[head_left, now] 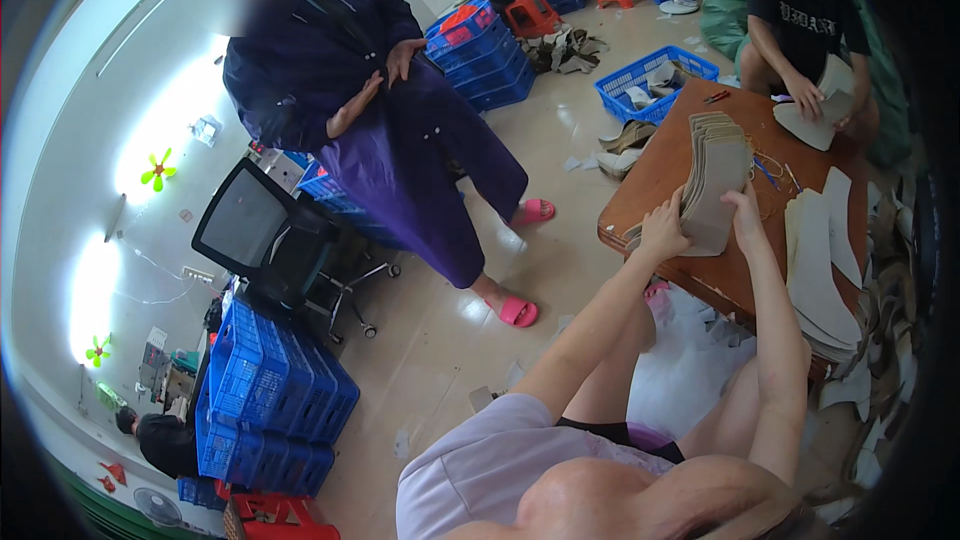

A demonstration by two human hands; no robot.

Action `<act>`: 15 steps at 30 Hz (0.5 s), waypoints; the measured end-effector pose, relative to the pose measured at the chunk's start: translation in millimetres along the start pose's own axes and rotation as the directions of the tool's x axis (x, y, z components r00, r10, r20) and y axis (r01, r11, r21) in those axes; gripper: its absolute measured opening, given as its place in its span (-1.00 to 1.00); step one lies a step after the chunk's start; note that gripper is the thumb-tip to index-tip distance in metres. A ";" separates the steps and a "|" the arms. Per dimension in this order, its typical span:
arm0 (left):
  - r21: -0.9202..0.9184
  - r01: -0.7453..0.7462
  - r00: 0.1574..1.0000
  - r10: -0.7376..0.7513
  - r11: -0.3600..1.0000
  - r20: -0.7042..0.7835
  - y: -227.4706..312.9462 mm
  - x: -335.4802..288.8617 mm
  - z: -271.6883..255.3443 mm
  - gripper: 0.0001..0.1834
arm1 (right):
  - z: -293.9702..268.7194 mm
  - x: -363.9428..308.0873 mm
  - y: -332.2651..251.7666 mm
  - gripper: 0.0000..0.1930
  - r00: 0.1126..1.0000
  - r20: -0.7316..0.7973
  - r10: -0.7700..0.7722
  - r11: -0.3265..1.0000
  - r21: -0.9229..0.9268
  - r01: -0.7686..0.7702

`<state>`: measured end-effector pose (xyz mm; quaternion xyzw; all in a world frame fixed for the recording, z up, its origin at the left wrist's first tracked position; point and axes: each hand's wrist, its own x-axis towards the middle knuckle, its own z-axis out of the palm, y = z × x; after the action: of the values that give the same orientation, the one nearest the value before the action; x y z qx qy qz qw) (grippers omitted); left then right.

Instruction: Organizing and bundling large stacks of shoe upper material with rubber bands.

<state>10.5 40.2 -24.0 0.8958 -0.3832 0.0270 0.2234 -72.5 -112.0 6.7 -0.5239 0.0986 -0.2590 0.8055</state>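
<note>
A thick stack of beige-grey cut sheet pieces [716, 175] stands on edge, tilted, over the near edge of the brown table [640, 195]. The curved layers fan out along its left side. My left hand [664, 228] grips the stack's lower left edge, fingers bent around the layers. On the opposite side, my right hand [744, 216] holds the lower right edge, thumb against the front piece. More pale curved pieces [815, 275] lie piled on the table to the right of my right hand. Their material cannot be told for certain.
Across the table a person [805, 30] holds similar pieces. Pliers [717, 97], pens and cords lie on the tabletop. A blue basket [655, 80] stands beyond. Another person in purple [370, 110] stands left, near an office chair [265, 240] and stacked blue crates [270, 380]. Scraps crowd the right.
</note>
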 end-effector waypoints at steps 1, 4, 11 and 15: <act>-0.004 -0.002 1.000 0.002 1.000 -0.001 -1.4 0.4 1.0 0.13 | 0.7 -0.3 0.7 -0.38 1.000 0.010 -0.015 1.000 0.001 0.015; -0.066 -0.038 0.998 0.035 0.997 -0.054 -3.1 1.4 2.4 0.19 | 0.7 5.9 6.9 -0.39 1.000 -0.006 -0.016 1.000 -0.001 0.016; -0.069 0.009 0.999 -0.012 0.998 -0.047 3.8 1.2 8.6 0.31 | 3.2 6.2 6.4 -0.47 1.000 0.000 -0.014 0.998 -0.056 0.014; -0.018 0.031 0.998 -0.032 0.999 -0.054 5.7 -0.6 13.0 0.37 | -0.2 11.1 10.3 -0.50 0.999 -0.030 0.017 0.999 -0.045 -0.018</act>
<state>4.5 31.6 -33.7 0.8987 -0.3632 0.0444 0.2417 -59.9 -114.7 -1.4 -0.5371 0.1211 -0.2576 0.7940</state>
